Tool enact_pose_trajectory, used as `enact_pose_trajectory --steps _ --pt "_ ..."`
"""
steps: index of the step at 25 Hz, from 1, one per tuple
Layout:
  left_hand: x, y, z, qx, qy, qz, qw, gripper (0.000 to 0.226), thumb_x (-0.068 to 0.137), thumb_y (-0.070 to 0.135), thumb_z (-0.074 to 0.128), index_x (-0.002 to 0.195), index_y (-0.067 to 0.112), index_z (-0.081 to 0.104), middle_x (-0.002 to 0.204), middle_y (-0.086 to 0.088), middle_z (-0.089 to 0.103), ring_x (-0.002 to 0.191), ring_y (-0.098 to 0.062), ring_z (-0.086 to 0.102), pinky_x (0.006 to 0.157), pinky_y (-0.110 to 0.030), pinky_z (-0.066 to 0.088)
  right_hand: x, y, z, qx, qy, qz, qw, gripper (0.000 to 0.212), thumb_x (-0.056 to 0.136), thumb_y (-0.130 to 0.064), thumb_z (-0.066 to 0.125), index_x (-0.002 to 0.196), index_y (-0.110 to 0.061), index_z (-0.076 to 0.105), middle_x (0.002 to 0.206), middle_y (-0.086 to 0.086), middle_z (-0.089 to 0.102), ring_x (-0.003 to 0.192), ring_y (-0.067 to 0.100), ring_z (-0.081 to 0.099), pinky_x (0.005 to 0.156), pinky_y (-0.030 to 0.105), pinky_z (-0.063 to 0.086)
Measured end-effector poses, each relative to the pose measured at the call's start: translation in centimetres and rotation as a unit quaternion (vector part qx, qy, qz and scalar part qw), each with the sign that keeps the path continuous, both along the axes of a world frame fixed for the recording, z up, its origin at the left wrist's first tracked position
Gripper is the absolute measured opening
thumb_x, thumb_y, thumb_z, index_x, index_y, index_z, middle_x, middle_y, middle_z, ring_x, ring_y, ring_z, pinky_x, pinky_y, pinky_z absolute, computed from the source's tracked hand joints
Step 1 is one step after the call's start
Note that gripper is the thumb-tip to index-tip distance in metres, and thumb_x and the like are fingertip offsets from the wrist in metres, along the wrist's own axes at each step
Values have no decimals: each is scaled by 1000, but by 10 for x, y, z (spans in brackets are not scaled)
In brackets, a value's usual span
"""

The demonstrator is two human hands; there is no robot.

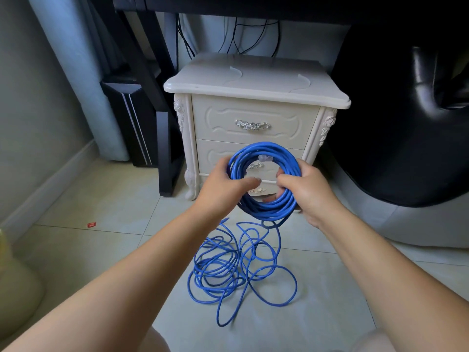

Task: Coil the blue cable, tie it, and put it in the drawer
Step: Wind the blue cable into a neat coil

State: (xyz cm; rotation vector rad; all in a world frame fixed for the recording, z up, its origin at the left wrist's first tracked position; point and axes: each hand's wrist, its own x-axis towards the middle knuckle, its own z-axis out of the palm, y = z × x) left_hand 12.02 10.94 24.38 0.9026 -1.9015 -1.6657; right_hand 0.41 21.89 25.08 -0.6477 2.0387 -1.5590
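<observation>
Both hands are closed on a round coil of bright blue cable point(264, 179) held upright in front of the person. Left hand point(223, 184) grips the coil's left side, fingers curled over the outer strands and the thumb reaching across the open middle. Right hand point(304, 189) clasps the lower right of the coil, fingers wrapped through the ring and around the bundled turns. A small pale tag or connector point(265, 158) shows near the top of the coil; what it is cannot be told.

From the bottom of the coil the cable drops to the pale tiled floor point(106, 240), where the uncoiled rest lies in a loose tangle of loops point(236, 270) between the forearms.

Just behind the coil stands a cream-white carved bedside cabinet point(253, 80) with silver ornate handles. Its upper drawer point(253, 123) is closed, so its contents are hidden; the lower drawer front point(213, 156) is partly hidden by the coil and hands.

A small red scrap point(91, 225) lies on the tiles to the left.
</observation>
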Motion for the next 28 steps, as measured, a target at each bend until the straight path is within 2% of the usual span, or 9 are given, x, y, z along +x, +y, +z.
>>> enact_pose_trajectory --steps 2,4,8,12,14,18,22,25,28 --pt "2 -1 3 -131 10 -48 990 62 78 7 74 133 27 52 119 9 61 99 2 59 83 -5 44 -2 1 -2 26 61 28 997 21 82 5 52 79 -16 53 64 7 52 59 35 70 49 32 53" --pt "2 -2 3 -225 12 -96 970 73 76 2 71 139 30 47 131 10 51 114 2 51 93 -4 38 1 1 -5 74 133 77 985 21 83 0 54 83 -21 56 73 6 59 60 30 72 58 42 58" --pt "1 -8 0 -331 -60 -142 931 69 74 3 65 137 26 52 128 7 53 104 -3 55 86 -6 38 8 -1 -9 134 232 138 954 19 78 -9 54 88 -25 56 77 3 65 62 20 72 68 45 58" --pt "1 -10 1 -296 -89 -112 945 16 81 3 59 94 11 66 72 -2 62 65 -14 52 56 -13 37 9 -1 -8 135 274 134 943 18 76 -14 53 90 -26 56 75 1 66 67 19 71 70 43 58" --pt "-1 -10 2 -262 -65 -89 959 6 85 6 61 85 11 64 66 -5 59 63 -18 50 60 -24 45 9 -3 -8 113 254 100 955 16 77 -15 56 88 -25 54 72 -1 67 60 15 71 67 42 59" --pt "-6 -10 4 -128 7 -6 992 4 89 12 64 86 13 65 61 1 51 54 -13 44 58 -32 47 3 -3 -1 44 47 76 995 17 83 -12 66 99 -14 59 68 4 70 66 23 74 72 43 59" --pt "-9 -12 3 16 60 79 995 5 90 12 63 93 14 66 53 10 46 50 -10 42 54 -28 44 9 -2 -2 19 -65 96 993 7 88 -16 68 87 -15 61 71 5 71 66 23 65 58 32 58" --pt "-10 -10 3 102 103 121 982 8 89 9 61 86 16 61 44 12 40 41 -10 37 55 -30 40 14 -5 -8 -20 -102 91 990 9 88 -17 70 87 -15 61 76 7 70 74 28 66 76 50 59" --pt "-11 -8 4 165 138 162 963 10 91 7 59 84 14 59 42 8 35 34 -10 35 55 -30 37 19 -7 -14 -34 -129 93 987 7 87 -21 70 87 -18 64 82 8 73 83 33 70 89 51 57"
